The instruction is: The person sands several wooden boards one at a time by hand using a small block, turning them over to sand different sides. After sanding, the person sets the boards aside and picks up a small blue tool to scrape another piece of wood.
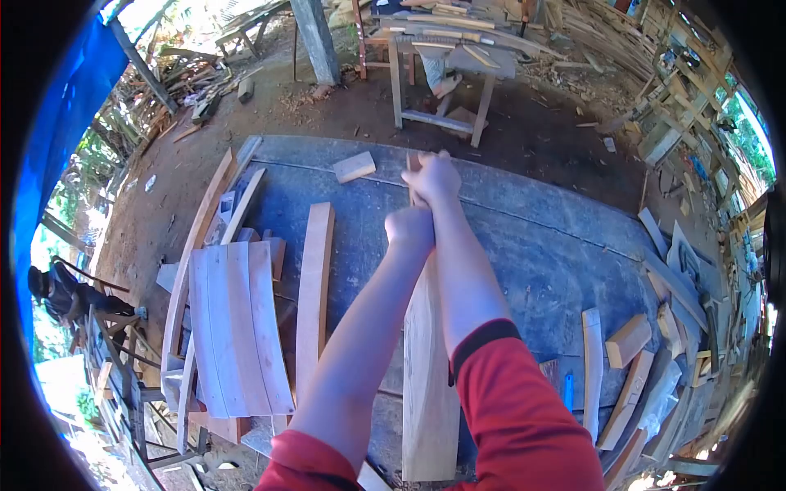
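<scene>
A long wooden board lies lengthwise on the blue-grey tabletop, running from the near edge up under my forearms. My left hand is closed in a fist over the board's upper part. Just beyond it, my right hand is closed near the board's far end, with its fingers wrapped round something I cannot make out. The two hands are close together, and the forearms hide much of the board between them.
Left on the table are a panel of joined planks, a wooden beam and a curved strip. A small block lies at the far edge. Curved pieces lie right. Beyond, a person's foot shows under another table.
</scene>
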### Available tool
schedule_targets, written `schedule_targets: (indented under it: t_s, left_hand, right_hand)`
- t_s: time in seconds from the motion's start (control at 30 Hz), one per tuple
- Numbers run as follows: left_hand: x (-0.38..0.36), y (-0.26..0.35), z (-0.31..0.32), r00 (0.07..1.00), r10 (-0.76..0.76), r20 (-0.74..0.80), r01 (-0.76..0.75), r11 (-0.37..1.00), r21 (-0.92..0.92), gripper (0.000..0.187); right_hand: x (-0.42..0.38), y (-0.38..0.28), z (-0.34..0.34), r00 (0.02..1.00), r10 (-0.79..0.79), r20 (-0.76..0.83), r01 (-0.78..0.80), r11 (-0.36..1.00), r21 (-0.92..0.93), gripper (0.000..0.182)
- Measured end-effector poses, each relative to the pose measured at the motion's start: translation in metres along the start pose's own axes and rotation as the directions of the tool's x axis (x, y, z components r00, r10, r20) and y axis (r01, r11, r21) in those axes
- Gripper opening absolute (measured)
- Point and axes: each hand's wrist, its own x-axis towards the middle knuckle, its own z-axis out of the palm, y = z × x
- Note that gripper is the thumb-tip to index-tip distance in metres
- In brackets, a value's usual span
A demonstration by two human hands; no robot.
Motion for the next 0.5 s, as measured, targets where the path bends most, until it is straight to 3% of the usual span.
schedule_targets:
  t_s: [0.03, 0.1, 0.17, 0.2, 0.23, 0.27, 0.33, 0.4, 0.43, 0.5]
  left_hand:
    - [-0.016, -0.005, -0.019, 1.0, -0.004, 0.007, 0.004, 1.0, 0.002, 0.089]
    - [-0.056, -0.014, -0.066, 0.995, 0.05, -0.083, -0.061, 0.988, -0.139, 0.101]
    - [-0.103, -0.017, -0.057, 0.988, 0.081, -0.129, -0.093, 0.992, -0.088, 0.11]
    - [-0.135, -0.016, -0.053, 0.989, 0.094, -0.116, -0.108, 0.986, -0.124, 0.11]
    - [-0.172, -0.014, -0.046, 0.989, 0.11, -0.101, -0.126, 0.979, -0.162, 0.111]
    - [-0.211, -0.012, -0.034, 0.987, 0.131, -0.088, -0.144, 0.974, -0.173, 0.11]
    - [-0.292, -0.011, 0.009, 0.974, 0.19, -0.123, -0.206, 0.97, -0.13, 0.104]
    - [-0.374, -0.01, 0.054, 0.962, 0.221, -0.163, -0.243, 0.962, -0.127, 0.099]
    - [-0.41, -0.012, 0.061, 0.967, 0.255, -0.02, -0.253, 0.945, -0.206, 0.1]
    - [-0.473, -0.017, 0.081, 0.952, 0.303, -0.035, -0.3, 0.907, -0.296, 0.101]
  right_hand:
    - [-0.001, -0.007, -0.006, 1.0, 0.001, 0.008, -0.001, 1.0, 0.003, 0.049]
    - [-0.015, -0.032, -0.042, 0.975, -0.103, -0.195, 0.117, 0.991, 0.062, 0.052]
    - [-0.07, -0.044, -0.066, 0.97, -0.113, -0.217, 0.127, 0.99, 0.053, 0.055]
    - [-0.103, -0.042, -0.061, 0.914, -0.175, -0.366, 0.2, 0.979, 0.032, 0.053]
    - [-0.139, -0.042, -0.067, 0.95, -0.153, -0.271, 0.171, 0.984, 0.045, 0.051]
    - [-0.179, -0.035, -0.06, 0.93, -0.157, -0.334, 0.196, 0.977, 0.087, 0.049]
    - [-0.27, -0.033, -0.064, 0.958, -0.093, -0.271, 0.136, 0.98, 0.147, 0.052]
    - [-0.354, -0.02, -0.052, 0.952, -0.132, -0.276, 0.165, 0.981, 0.1, 0.053]
    - [-0.394, -0.017, -0.047, 0.978, -0.081, -0.193, 0.102, 0.99, 0.098, 0.055]
    - [-0.466, -0.013, -0.041, 0.992, -0.009, -0.129, 0.019, 0.996, 0.083, 0.057]
